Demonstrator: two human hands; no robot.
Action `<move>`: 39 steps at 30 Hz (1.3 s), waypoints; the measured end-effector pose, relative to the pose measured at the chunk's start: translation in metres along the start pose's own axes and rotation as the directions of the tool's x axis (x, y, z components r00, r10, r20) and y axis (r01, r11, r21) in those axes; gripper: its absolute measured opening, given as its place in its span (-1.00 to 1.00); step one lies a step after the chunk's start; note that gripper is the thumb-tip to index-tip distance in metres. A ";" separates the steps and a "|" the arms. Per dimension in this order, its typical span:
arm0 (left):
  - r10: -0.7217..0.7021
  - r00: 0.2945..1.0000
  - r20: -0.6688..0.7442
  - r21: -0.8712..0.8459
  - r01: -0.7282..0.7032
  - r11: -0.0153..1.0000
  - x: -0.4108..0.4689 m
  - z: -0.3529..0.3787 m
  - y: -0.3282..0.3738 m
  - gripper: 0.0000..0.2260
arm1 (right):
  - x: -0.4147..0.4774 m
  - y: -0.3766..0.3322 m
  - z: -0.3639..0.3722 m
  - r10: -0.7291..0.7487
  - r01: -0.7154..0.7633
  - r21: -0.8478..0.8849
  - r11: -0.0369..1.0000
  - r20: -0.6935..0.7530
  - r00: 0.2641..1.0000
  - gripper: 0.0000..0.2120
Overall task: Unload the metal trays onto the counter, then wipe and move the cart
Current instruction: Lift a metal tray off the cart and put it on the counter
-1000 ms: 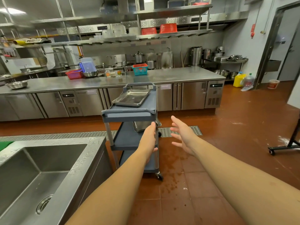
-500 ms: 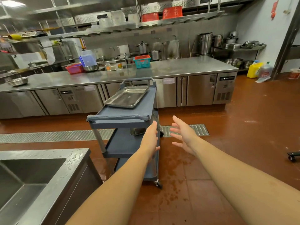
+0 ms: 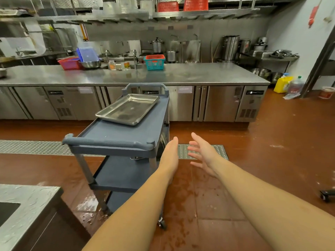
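While both bare arms stretch forward above the wet red-brown floor point(image 3: 253, 169), the left grip point(image 3: 169, 153) is seen edge-on, its fingers straight and close together, just beside the near right corner of the grey cart point(image 3: 116, 136). Whether it touches the cart's post I cannot tell, and it holds nothing. The right grip point(image 3: 203, 153) is a little to the right of it, apart from the cart, with the palm turned to the left and the fingers spread, holding nothing. The cart has three shelves and stands between the person and the long steel bench point(image 3: 199, 73). One metal tray point(image 3: 128, 108) lies flat on the top shelf, in its far half, turned slightly askew and close to the far handle. On the bench, well behind the cart, stand a teal basket point(image 3: 154, 62), a red basket point(image 3: 69, 63) and a steel bowl point(image 3: 90, 64) with a blue box leaning in it. A yellow jug point(image 3: 282, 84) stands on the floor past the right end of the bench. The corner of a steel sink unit point(image 3: 27, 201) shows at the lower left, near the person.
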State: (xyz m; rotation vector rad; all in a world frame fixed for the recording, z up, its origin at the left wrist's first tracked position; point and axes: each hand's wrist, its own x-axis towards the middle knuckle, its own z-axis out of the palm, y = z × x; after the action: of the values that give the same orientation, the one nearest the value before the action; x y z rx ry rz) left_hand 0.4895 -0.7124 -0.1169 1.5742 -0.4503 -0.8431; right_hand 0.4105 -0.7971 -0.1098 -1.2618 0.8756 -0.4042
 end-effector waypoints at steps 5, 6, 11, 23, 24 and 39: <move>0.027 0.999 -0.045 0.050 -0.025 0.998 0.076 0.006 0.009 -0.61 | 0.074 -0.022 0.007 0.018 -0.017 -0.023 1.000 0.006 1.000 -0.46; 0.020 0.998 -0.064 0.048 -0.017 0.999 0.090 0.008 0.010 -0.64 | 0.087 -0.024 0.006 0.029 -0.029 -0.023 0.999 0.011 1.000 -0.45; -0.007 0.994 -0.109 0.045 0.012 0.999 0.153 0.021 0.009 -0.61 | 0.146 -0.032 -0.007 0.077 -0.077 0.012 0.997 0.015 0.997 -0.44; -0.077 0.938 -0.338 -0.031 0.070 0.997 0.285 0.082 -0.005 -0.57 | 0.309 -0.049 -0.062 0.183 -0.174 -0.065 0.983 0.184 0.966 -0.45; -0.091 0.931 -0.354 -0.030 0.086 0.996 0.293 0.086 -0.005 -0.55 | 0.320 -0.050 -0.064 0.190 -0.179 -0.070 0.981 0.199 0.962 -0.45; -0.188 0.874 -0.448 -0.020 0.200 0.980 0.389 0.082 -0.037 -0.54 | 0.450 -0.035 -0.056 0.328 -0.245 -0.274 0.930 0.321 0.889 -0.42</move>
State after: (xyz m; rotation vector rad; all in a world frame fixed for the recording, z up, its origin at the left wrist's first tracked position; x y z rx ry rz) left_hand 0.6793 -1.0360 -0.2537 1.7963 0.0328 -0.5929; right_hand 0.6565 -1.1590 -0.2354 -1.3342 0.7886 0.1722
